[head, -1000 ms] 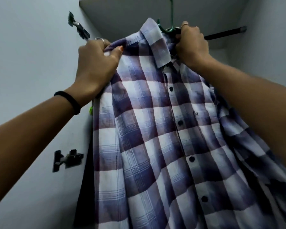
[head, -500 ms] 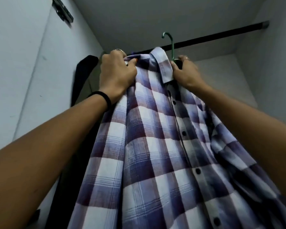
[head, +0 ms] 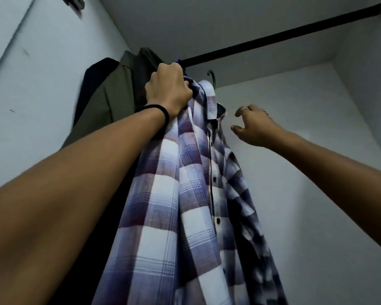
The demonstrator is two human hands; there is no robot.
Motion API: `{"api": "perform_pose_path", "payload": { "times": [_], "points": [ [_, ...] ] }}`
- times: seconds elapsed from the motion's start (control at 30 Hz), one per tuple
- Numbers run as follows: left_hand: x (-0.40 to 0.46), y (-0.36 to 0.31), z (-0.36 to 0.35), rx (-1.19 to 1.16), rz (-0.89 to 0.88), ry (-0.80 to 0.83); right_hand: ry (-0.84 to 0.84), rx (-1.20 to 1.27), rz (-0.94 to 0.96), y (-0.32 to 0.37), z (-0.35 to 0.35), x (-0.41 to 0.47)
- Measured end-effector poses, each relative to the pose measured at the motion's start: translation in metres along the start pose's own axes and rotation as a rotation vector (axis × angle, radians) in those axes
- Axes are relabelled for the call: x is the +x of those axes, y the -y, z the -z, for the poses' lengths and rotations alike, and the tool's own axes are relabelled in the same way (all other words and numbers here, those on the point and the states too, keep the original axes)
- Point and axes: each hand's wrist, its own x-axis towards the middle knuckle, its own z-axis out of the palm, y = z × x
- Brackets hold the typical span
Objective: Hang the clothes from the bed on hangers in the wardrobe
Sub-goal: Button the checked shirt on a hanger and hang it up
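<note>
While the left hand bunches the shoulder of the plaid shirt in curled fingers just below the black wardrobe rail, the shirt hangs straight down from that fist, buttons facing right. Its collar stands just right of the knuckles, with the green hanger hook rising behind it, under the rail; whether the hook touches the rail cannot be told. The right hand hovers beside the collar, apart from the cloth, fingers loosely curled and holding nothing. An olive garment and a dark garment hang left of the fist.
</note>
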Motion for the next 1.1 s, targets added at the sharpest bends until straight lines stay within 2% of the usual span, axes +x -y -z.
{"api": "perform_pose_path", "payload": {
  "times": [0.2,0.5,0.7,1.1],
  "points": [
    [0.024,-0.011,-0.023,0.127,-0.011,0.004,0.0,-0.079,0.077,-0.035,-0.009,0.015],
    [0.085,-0.01,-0.052,0.079,0.11,0.052,0.051,-0.081,0.101,-0.07,-0.027,0.058],
    [0.121,0.003,-0.068,0.041,0.177,-0.024,-0.06,-0.096,0.123,-0.078,-0.033,0.068],
    [0.142,0.019,-0.066,0.06,0.172,-0.197,-0.064,-0.145,0.213,-0.086,-0.05,0.062]
  ]
}}
